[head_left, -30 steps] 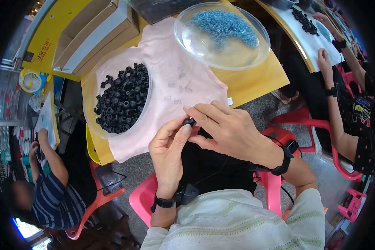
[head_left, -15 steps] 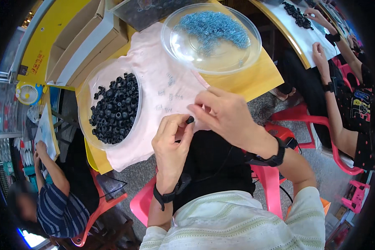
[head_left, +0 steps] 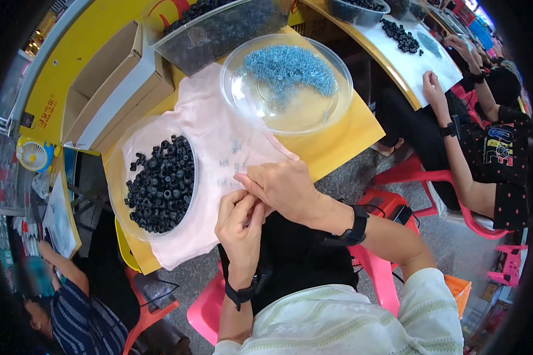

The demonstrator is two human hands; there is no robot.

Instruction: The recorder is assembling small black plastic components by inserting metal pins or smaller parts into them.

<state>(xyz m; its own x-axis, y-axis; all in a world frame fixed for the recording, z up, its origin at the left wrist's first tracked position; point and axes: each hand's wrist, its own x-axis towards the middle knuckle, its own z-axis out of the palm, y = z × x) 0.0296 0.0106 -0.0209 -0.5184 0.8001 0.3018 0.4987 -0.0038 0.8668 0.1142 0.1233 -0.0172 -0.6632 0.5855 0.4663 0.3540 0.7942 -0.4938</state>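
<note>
Over the near edge of a pale pink cloth [head_left: 206, 112], my two hands meet. My left hand [head_left: 240, 223] is closed in a pinch; the small black plastic piece seen in it earlier is now hidden by the fingers. My right hand [head_left: 281, 188] bends over it from the right, thumb and fingers pressed together at the left fingertips. Whatever it holds is too small to make out. Left of my hands, a clear round tub [head_left: 117, 198] holds many black plastic pieces [head_left: 163, 183]. Tiny bluish bits like small springs [head_left: 236, 144] lie in little groups on the cloth.
A clear round lid-like dish [head_left: 260, 121] of bluish spring-like pieces [head_left: 290, 68] sits beyond my hands. Behind stand a cardboard box [head_left: 115, 89] and a clear bin [head_left: 219, 35] of black parts. Other people sit at tables [head_left: 423, 71] right and left.
My right hand has come down and left onto my left fingertips, covering the black piece that showed there. The whole view has shifted slightly.
</note>
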